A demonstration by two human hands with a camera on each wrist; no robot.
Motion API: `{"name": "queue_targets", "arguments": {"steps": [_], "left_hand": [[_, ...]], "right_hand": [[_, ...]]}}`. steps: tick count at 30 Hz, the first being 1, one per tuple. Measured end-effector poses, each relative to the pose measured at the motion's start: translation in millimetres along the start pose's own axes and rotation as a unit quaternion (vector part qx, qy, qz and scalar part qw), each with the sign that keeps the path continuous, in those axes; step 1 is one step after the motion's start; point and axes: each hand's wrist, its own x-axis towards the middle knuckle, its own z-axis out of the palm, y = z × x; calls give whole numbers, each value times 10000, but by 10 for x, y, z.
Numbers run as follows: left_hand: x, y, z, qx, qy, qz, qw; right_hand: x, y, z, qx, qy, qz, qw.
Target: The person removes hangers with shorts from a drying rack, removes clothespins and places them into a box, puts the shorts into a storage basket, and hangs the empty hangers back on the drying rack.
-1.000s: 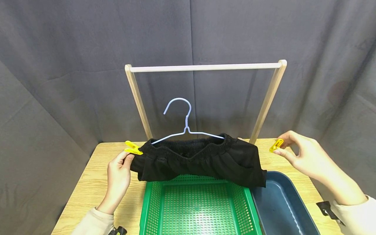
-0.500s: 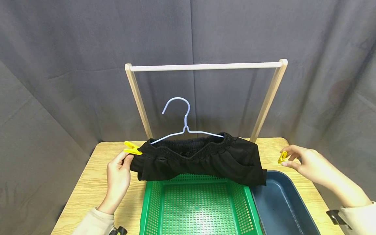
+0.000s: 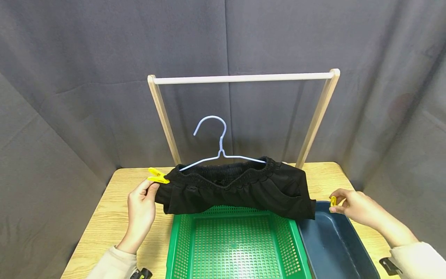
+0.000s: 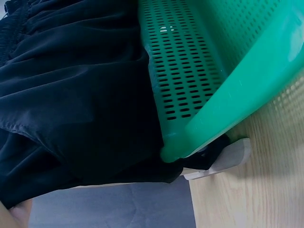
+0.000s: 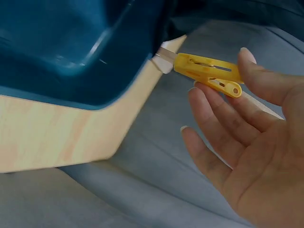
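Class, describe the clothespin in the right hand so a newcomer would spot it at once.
Find the green basket, then the dark blue tray beside it. Near that tray's far end, the right hand pinches a small yellow clothespin. Unlike the other yellow clothespin, it is held clear of the black garment.

Around the glossy plastic basket (image 3: 233, 244), I see matt cloth in the garment (image 3: 240, 197) at its far end, shiny plastic in the tray (image 3: 331, 240) beside it, grained wood in the desk (image 3: 104, 217) beneath.
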Motion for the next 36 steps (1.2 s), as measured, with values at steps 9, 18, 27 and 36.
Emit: {"name": "queue_targets", "arguments": {"steps": [9,18,27,36], "left_hand": [[-4,22,-16,-105,15,-57,9999],[0,14,-12,-141,34,-135,9998],[-7,5,-19,-160,59,-235,9996],[-6,-6,-17,-100,71,-280,9995]], "right_hand": [[93,128,266,190,-956,387,9945],[119,156,589,199,-1389,750,9873],[177,188,770,-274,-1708,1111,9786],[173,205,909,-894,-1613,1379,9731]]}}
